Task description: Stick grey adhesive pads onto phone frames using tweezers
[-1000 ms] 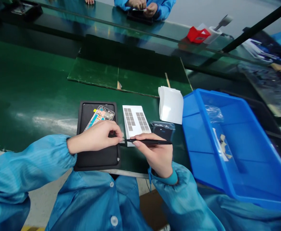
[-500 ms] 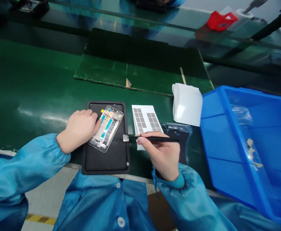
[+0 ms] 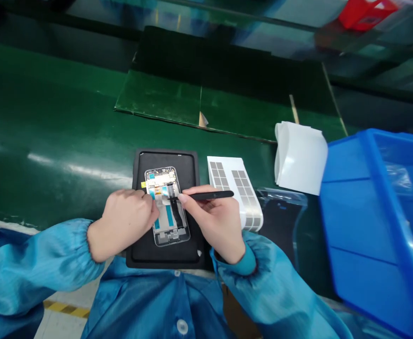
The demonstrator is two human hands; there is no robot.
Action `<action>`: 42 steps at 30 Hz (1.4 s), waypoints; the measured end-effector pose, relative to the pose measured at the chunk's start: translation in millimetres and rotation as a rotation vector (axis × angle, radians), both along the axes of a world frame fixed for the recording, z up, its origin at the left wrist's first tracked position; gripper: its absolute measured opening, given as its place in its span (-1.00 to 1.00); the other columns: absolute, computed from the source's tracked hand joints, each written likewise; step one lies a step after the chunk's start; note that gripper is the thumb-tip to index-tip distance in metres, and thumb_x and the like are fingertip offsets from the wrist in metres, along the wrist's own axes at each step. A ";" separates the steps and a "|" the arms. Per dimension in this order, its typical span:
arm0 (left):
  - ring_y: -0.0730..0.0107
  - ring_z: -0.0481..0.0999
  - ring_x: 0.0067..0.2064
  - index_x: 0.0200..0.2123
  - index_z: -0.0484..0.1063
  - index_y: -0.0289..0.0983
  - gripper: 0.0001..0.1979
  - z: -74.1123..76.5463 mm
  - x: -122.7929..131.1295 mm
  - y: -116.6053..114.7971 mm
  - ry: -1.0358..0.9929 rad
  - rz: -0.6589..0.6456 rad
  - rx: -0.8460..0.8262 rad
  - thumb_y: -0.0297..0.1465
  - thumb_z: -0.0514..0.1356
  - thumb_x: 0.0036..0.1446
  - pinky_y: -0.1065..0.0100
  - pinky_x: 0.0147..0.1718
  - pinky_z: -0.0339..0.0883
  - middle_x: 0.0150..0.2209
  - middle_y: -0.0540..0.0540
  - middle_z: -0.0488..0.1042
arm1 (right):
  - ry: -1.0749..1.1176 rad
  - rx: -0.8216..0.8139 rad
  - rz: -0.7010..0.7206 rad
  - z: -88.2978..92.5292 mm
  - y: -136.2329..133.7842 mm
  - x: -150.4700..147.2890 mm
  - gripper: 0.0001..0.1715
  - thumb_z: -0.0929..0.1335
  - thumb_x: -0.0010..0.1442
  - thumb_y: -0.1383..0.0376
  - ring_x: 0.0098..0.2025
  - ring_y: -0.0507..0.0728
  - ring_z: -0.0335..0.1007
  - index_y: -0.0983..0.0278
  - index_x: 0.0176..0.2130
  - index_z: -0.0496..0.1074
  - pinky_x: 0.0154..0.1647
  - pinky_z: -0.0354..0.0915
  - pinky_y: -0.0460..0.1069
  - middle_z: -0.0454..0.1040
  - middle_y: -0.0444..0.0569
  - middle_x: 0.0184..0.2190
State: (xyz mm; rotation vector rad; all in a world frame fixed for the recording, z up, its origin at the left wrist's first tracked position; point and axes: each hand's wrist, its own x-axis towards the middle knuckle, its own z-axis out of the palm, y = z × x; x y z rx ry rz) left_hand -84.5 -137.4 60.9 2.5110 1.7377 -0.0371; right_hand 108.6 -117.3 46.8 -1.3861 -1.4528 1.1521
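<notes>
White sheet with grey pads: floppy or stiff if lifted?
Likely floppy and very light: the white backing sheet looks like thin paper or film. The grey pads look thin, so they probably add little stiffness. Its smooth face may slide easily if pushed.

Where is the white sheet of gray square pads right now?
In the head view, the pad sheet lies right of the black mat, beside the right hand, left of the curled white sheets.

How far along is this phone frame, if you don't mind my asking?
Done, it seems: the phone frame sits on the black mat with coloured strips on it. In hand: the left hand steadies it while the right hand holds black tweezers over it. Left: grey pads remain on the white sheet.
</notes>
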 end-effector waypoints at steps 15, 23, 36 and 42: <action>0.31 0.45 -0.55 -0.57 0.35 -0.26 -0.77 -8.4 -3.9 -1.6 -0.078 -0.067 0.090 -0.52 0.13 0.14 0.29 -0.55 0.21 -0.58 -0.05 0.41 | -0.110 0.022 0.061 -1.6 17.7 -13.7 -0.91 0.49 0.17 0.25 -0.42 0.11 0.60 0.22 -0.32 0.58 -0.42 0.55 -0.05 0.64 -0.07 -0.40; 0.30 0.41 -0.52 -0.56 0.35 -0.24 -0.75 -7.4 -11.7 -2.0 -0.127 -0.101 0.151 -0.47 0.14 0.19 0.23 -0.51 0.19 -0.56 -0.01 0.36 | -0.168 0.040 0.062 -0.6 14.6 -14.8 -0.95 0.49 0.17 0.27 -0.45 0.09 0.57 0.21 -0.31 0.58 -0.49 0.49 -0.08 0.63 -0.09 -0.42; 0.35 0.26 -0.47 -0.56 0.32 -0.23 -0.70 -20.9 -38.4 4.3 -0.244 -0.162 0.228 -0.42 0.13 0.25 0.25 -0.44 0.12 -0.54 0.01 0.29 | -0.231 0.075 0.069 -3.5 13.0 -15.2 -0.95 0.49 0.18 0.26 -0.42 0.09 0.58 0.20 -0.30 0.59 -0.48 0.47 -0.09 0.64 -0.10 -0.41; 0.35 0.23 -0.48 -0.57 0.30 -0.23 -0.69 -23.4 -37.6 5.1 -0.269 -0.166 0.267 -0.42 0.13 0.25 0.25 -0.45 0.09 -0.56 0.01 0.25 | -0.230 0.078 0.069 -4.6 12.2 -15.4 -0.96 0.49 0.18 0.29 -0.40 0.07 0.58 0.21 -0.29 0.59 -0.44 0.47 -0.10 0.64 -0.12 -0.39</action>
